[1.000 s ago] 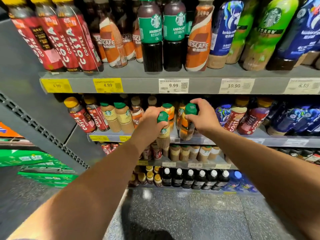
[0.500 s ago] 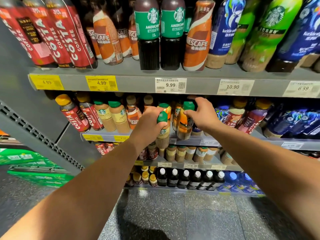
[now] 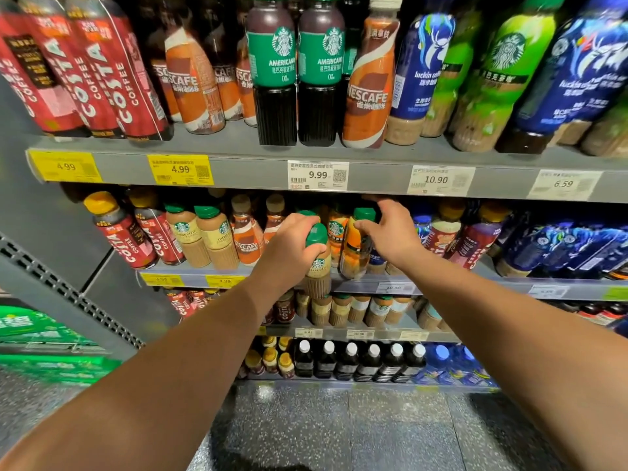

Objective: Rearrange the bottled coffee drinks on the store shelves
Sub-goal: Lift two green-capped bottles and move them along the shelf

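Nearest, two bare forearms stretch over the speckled floor (image 3: 339,433) toward the middle shelf (image 3: 509,283). The left hand (image 3: 289,248) wraps its fingers round the neck of a beige latte bottle (image 3: 317,271) with a green cap. It holds the bottle just in front of the shelf's front edge, with the base hanging lower than that edge. Just beside it, the right hand (image 3: 390,232) curls thumb and fingers round the green cap of an orange bottle (image 3: 355,248), which tilts at the same front edge. Further left along that edge stand a Nescafe bottle (image 3: 246,241), two paler Starbucks bottles (image 3: 217,237) and red Costa bottles (image 3: 122,237). On the top shelf (image 3: 238,171), two Americano bottles (image 3: 272,69) stand above the 9.99 price tag (image 3: 317,175).
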